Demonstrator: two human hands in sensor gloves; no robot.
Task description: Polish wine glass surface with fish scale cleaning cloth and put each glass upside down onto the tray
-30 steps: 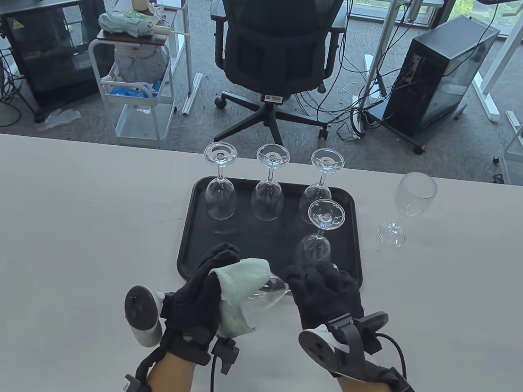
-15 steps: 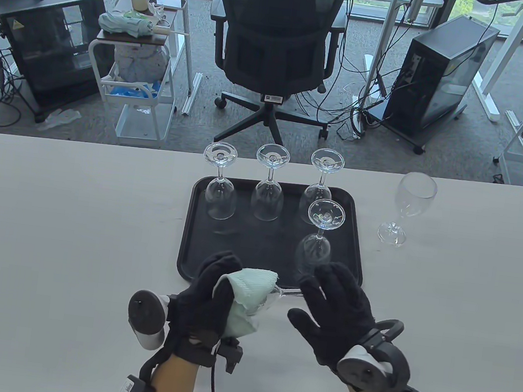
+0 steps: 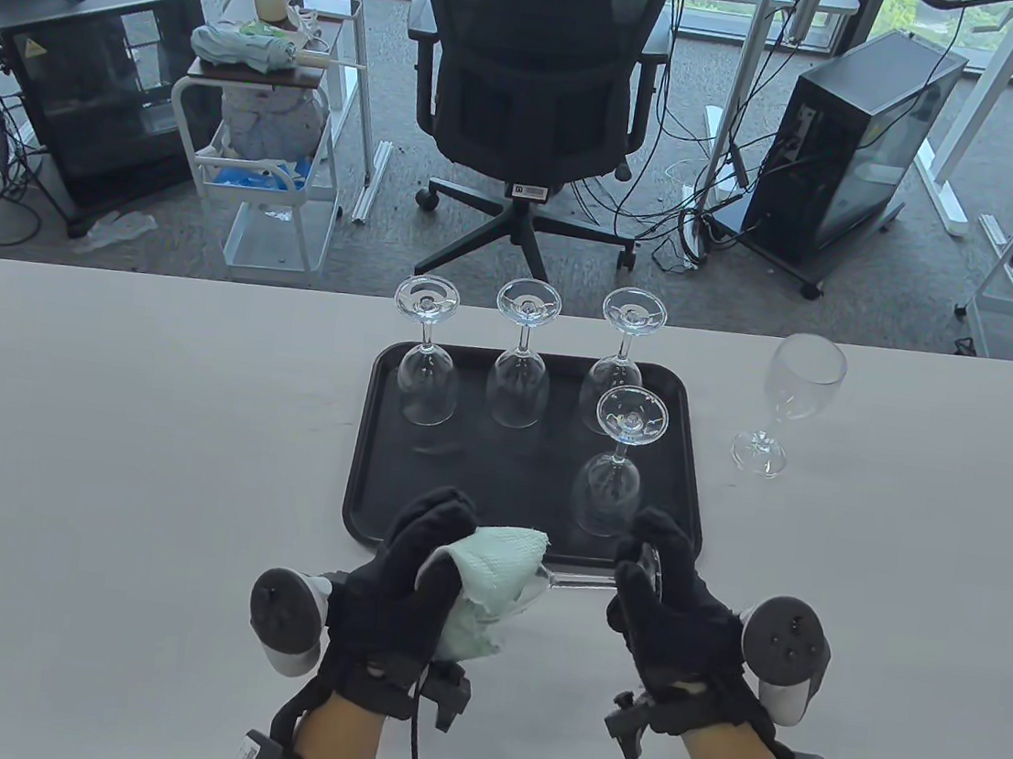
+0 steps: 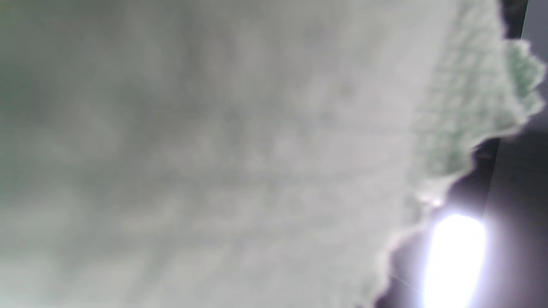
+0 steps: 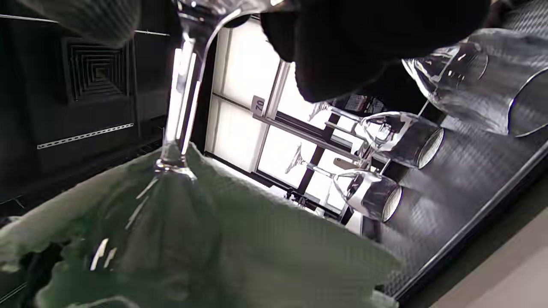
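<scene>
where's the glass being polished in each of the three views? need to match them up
Table view: held glass lies sideways low centre, stem between the left hand and right hand, bowl wrapped in the green cloth.
Left wrist view: not visible; cloth fills the picture.
Right wrist view: stem runs down the upper left into the cloth.
Shared landmark: the cloth.

Cloth [image 4: 214,162]: pale green, blurred, lying right against the lens and filling nearly the whole left wrist view.
Cloth edge: scalloped, running down the right side, with a woven, scale-like texture showing near the upper right.
Beyond the edge: a dark strip showing, with a bright white glare [image 4: 454,256] glowing at the lower right.
</scene>
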